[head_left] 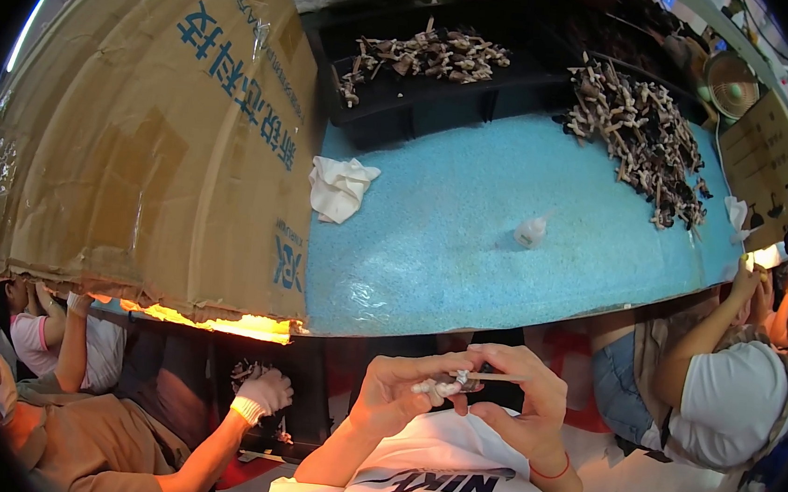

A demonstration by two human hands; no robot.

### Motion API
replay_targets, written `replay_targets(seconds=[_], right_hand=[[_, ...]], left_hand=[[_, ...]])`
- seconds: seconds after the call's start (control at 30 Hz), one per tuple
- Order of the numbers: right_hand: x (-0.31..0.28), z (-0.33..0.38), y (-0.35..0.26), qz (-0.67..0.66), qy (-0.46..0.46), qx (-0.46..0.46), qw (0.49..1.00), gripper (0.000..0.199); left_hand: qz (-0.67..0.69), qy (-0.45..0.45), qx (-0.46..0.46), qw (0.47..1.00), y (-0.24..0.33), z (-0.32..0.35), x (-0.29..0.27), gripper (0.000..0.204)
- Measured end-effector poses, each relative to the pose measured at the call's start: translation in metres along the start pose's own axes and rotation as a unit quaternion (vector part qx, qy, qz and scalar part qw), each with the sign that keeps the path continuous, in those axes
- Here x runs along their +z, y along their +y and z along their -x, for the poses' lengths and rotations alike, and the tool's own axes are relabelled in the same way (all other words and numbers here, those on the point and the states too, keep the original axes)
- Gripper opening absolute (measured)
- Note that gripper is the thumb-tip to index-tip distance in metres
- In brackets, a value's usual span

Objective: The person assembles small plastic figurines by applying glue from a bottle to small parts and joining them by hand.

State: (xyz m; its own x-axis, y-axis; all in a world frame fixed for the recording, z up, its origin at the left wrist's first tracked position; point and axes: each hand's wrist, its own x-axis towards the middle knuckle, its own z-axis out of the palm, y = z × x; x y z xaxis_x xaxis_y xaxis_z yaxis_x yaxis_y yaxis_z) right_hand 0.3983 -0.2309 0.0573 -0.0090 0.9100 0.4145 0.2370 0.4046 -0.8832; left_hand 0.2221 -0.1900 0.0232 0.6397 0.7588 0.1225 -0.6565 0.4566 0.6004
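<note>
Both hands, left [395, 391] and right [526, 398], pinch one small white piece [442, 388] with a thin stick [490, 377].

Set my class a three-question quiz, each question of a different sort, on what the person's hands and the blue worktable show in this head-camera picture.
1. True or false: the left hand and the right hand meet close in front of the person's chest, below the near edge of the blue table.
2. Which lies nearest the cardboard box? A) small white bottle B) crumpled white cloth C) loose pile of small parts
3. Fill in: the black tray at the table's far side holds a heap of small ____ parts.

Key: 1 true; 2 B; 3 pale and dark, mixed. The small pale piece sits pinched between both hands, with a thin stick held above it.
</note>
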Motion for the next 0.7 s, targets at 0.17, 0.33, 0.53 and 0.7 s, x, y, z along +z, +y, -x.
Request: replay_targets(seconds=[0.17,0.33,0.53,0.7], right_hand=[[0.003,-0.001,0.004,0.023,-0.005,-0.034,0.999,0.045],[0.005,-0.003,0.001,0.070,0.018,-0.063,0.995,0.041],[0.007,-0.003,-0.002,0.157,0.025,-0.092,0.983,0.040],[0.010,0.000,-0.004,0.206,0.039,-0.104,0.972,0.039]], left_hand=[[-0.145,-0.014,0.049,0.988,0.001,0.000,0.001,0.043],[-0.166,-0.046,0.066,0.983,0.003,-0.005,0.003,0.043],[-0.105,-0.035,0.030,0.993,-0.004,-0.004,-0.002,0.045],[-0.050,-0.044,0.036,0.997,-0.006,-0.007,0.002,0.044]])
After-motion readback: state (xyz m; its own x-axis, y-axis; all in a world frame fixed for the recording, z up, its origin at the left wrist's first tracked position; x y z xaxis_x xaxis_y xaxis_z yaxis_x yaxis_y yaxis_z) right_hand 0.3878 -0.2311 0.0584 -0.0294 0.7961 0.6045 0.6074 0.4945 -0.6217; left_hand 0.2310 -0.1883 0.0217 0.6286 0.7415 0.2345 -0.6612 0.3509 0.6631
